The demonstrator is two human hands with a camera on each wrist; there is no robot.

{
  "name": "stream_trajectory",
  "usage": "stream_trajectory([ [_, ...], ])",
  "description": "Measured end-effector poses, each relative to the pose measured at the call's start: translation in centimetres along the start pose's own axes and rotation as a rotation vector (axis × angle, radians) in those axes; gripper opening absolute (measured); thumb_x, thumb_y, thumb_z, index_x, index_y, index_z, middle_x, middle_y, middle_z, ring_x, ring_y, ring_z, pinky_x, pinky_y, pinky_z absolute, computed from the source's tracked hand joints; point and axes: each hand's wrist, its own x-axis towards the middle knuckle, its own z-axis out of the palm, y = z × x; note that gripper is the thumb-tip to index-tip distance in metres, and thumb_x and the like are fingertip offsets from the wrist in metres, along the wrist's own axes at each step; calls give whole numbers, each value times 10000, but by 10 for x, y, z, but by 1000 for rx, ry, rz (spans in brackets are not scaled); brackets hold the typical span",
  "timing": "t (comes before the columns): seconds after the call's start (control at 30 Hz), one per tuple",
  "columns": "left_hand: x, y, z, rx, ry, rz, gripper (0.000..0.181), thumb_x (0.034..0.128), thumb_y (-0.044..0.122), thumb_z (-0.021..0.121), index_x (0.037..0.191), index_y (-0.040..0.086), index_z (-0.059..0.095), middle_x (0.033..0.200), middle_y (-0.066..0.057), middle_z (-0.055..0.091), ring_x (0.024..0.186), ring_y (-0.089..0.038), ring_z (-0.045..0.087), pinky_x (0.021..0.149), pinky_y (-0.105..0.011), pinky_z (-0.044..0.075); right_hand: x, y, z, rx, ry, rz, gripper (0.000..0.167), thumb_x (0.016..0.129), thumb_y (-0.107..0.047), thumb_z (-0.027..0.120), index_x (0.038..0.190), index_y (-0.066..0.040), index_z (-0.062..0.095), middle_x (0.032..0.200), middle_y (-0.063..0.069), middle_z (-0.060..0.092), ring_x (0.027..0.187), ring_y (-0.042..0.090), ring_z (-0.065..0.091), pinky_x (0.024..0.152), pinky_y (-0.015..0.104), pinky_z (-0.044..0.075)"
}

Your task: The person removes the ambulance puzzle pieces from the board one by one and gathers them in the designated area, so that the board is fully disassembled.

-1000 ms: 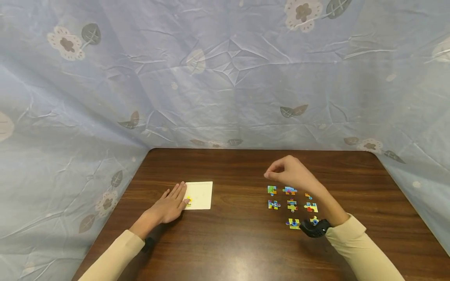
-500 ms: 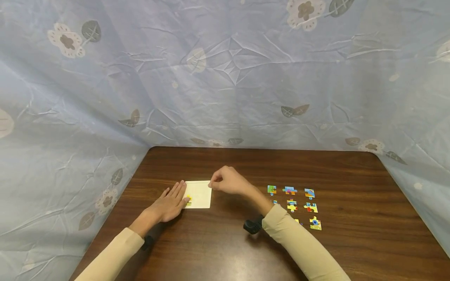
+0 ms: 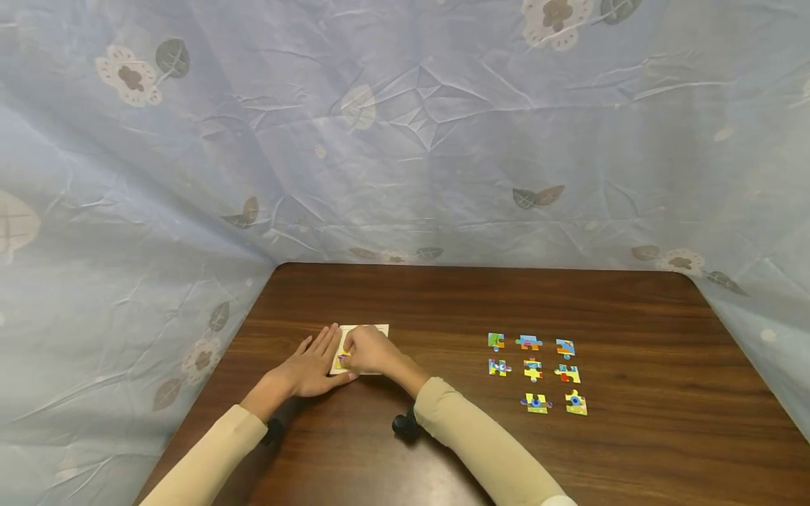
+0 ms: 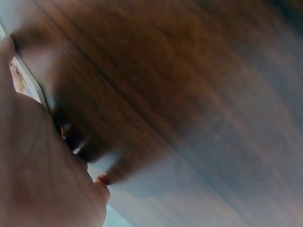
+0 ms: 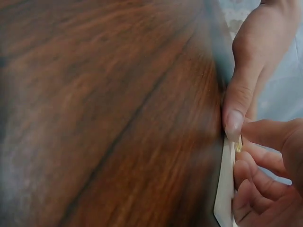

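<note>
My left hand (image 3: 310, 372) lies flat with straight fingers along the left side of a cream puzzle tray (image 3: 383, 328). In the right wrist view its thumb (image 5: 234, 124) presses on the tray's edge. Over the tray's left part, my right hand (image 3: 370, 351) has its fingers bent, pinching a small yellow and purple puzzle piece (image 3: 344, 358) low against the tray. Fingers cover most of that piece; a yellow sliver (image 5: 238, 145) of it shows in the right wrist view. How it sits in the tray is hidden.
Several colourful puzzle pieces (image 3: 533, 370) lie in spaced rows on the right of the brown wooden table (image 3: 443, 436). Pale blue floral cloth (image 3: 430, 176) hangs behind the table and down its sides.
My right hand has travelled left, from above the loose pieces to the tray, and come down on its left part. The left hand stays at the tray, its thumb shifted slightly toward the near edge.
</note>
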Motion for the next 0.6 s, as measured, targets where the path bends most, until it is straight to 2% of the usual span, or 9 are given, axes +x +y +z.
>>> stream_trajectory([
  [0.07, 1, 2, 0, 7, -4, -1, 1075, 1019, 760, 393, 1681, 17, -13, 1780, -184, -56, 1663, -398, -3, 1333, -653, 61, -1, -1, 1, -5, 0, 18, 251, 916, -175, 818, 1098, -11, 763, 728, -21, 718, 616, 49, 656, 643, 154, 558],
  [0.2, -1, 2, 2, 3, -18, -5, 1075, 1024, 752, 389, 1677, 2, -20, 1777, -197, -65, 1661, -410, -12, 1330, -660, 51, -2, 0, 6, 6, 3, 43, 76, 908, -155, 817, 932, -86, 796, 698, -67, 707, 605, 34, 623, 601, 147, 527],
  [0.27, -1, 1, 3, -15, -28, -4, 1083, 1022, 752, 396, 1676, -1, -27, 1775, -203, -76, 1659, -417, -24, 1328, -665, 36, -3, 1, 9, 5, 14, 53, 60, 906, -158, 820, 901, -107, 789, 717, -70, 710, 609, 29, 609, 592, 150, 515],
  [0.47, 3, -5, 6, -56, -14, 6, 1099, 1013, 760, 410, 1681, 8, -33, 1779, -190, -92, 1659, -414, -44, 1322, -669, 4, -3, 0, 9, -17, 24, 52, 319, 905, -184, 836, 1179, -54, 735, 846, 7, 744, 676, 51, 661, 662, 169, 554],
  [0.6, 5, -6, 7, -68, 3, 10, 1113, 1001, 779, 408, 1682, 10, -21, 1780, -182, -84, 1662, -404, -42, 1322, -670, 10, -2, 0, 7, -7, 16, 82, 325, 905, -186, 837, 1186, -64, 728, 856, -13, 709, 665, 47, 643, 656, 166, 536],
])
